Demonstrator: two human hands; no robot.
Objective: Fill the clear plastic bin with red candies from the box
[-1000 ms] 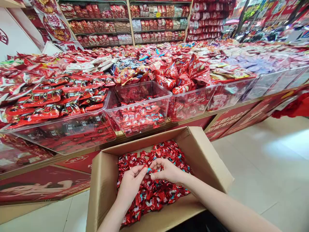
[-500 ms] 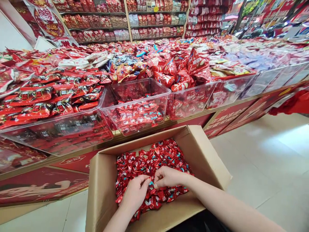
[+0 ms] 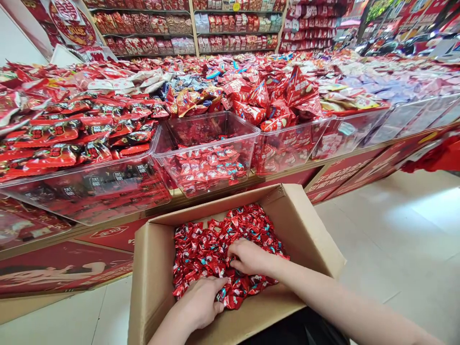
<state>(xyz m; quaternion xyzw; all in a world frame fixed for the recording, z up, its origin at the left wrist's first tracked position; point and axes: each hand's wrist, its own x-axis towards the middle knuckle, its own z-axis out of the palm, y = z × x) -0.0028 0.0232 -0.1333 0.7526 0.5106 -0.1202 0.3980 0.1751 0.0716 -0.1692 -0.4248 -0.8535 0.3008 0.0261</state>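
An open cardboard box (image 3: 309, 230) stands on the floor before me, filled with small red-wrapped candies (image 3: 223, 235). My left hand (image 3: 204, 302) rests at the near edge of the pile, fingers curled down into the candies. My right hand (image 3: 247, 256) lies in the middle of the pile, fingers bent and dug in among the wrappers. What either hand holds is hidden by the fingers. Right behind the box a clear plastic bin (image 3: 247, 129) on the display counter is partly filled with the same candies.
Clear bins (image 3: 287, 148) heaped with red snack packets line the long counter (image 3: 345, 167) to left and right. Shelves (image 3: 194, 28) of red packages stand at the back. Pale tiled floor (image 3: 402, 249) stretches to the right of the box.
My hands have parted: the left slid back toward me and the right stayed mid-pile. Both dropped from pinching together above the candies to digging into them.
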